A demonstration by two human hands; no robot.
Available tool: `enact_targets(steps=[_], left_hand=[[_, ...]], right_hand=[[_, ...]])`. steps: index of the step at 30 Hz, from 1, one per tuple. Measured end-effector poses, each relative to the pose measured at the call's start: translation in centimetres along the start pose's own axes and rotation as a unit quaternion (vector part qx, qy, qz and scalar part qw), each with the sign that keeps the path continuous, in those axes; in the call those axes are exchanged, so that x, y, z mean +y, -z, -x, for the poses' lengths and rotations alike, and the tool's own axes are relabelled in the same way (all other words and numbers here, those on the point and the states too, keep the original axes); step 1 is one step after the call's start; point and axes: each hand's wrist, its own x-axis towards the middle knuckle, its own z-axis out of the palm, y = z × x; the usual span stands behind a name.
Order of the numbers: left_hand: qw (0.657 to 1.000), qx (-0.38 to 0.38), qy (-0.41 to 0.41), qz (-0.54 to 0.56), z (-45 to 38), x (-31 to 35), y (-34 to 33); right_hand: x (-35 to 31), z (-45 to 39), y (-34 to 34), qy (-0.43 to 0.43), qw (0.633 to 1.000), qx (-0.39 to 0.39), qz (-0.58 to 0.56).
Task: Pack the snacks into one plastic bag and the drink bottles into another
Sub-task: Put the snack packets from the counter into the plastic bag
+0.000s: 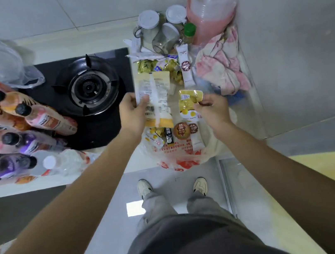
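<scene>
Left hand (132, 110) pinches long cream packet (156, 98), right hand (214, 109) pinches yellow pouch (189, 99); both over printed plastic bag (180, 157). Drop them straight into its mouth.

Gas burner (89, 87), lidded jars (149, 24), pink cloth (221, 61)

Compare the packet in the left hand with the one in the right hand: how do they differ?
The long pale packet in the left hand is much bigger than the small yellow packet in the right hand. The long one shows printed text and a barcode; the yellow one is shiny with a small white label. Both are held above the plastic bag.
</scene>
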Motion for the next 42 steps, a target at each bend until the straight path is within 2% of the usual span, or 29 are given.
enact_targets(steps=[6,12,17,22,29,31,33,35,38,42], left_hand=[[0.999,-0.011,0.053,0.006,6.0,-2.8,0.7],[0.994,-0.015,0.108,-0.021,8.0,-5.4,0.0],[0.988,0.015,0.138,-0.069,7.3,-6.9,-1.1],[0.985,0.039,0.130,-0.109,4.9,-6.8,-2.0],[0.977,0.012,0.174,-0.123,2.1,-5.8,-2.6],[0.966,0.007,0.132,-0.224,2.1,-5.2,-2.3],[0.935,0.006,0.063,-0.349,2.5,-4.8,-1.8],[0.907,0.003,0.008,-0.422,3.0,-4.6,-1.1],[0.878,-0.002,-0.071,-0.474,3.4,-4.6,-0.1],[0.846,-0.014,-0.158,-0.508,3.0,-3.9,0.3]], right_hand=[[3.2,3.8,0.9,-0.061,0.998,-0.026,0.016],[3.9,4.3,1.2,-0.085,0.995,-0.027,0.042],[4.2,3.1,1.3,-0.116,0.991,-0.017,0.060],[4.2,1.8,1.3,-0.124,0.990,-0.015,0.071],[4.0,1.3,0.6,-0.083,0.991,-0.029,0.098],[4.0,1.7,0.7,-0.040,0.986,-0.044,0.153],[4.1,2.3,1.1,0.031,0.972,-0.052,0.226],[4.3,2.7,1.6,0.106,0.949,-0.043,0.294],[4.1,3.0,1.9,0.188,0.906,-0.043,0.376],[2.8,2.6,1.6,0.279,0.862,-0.045,0.421]])
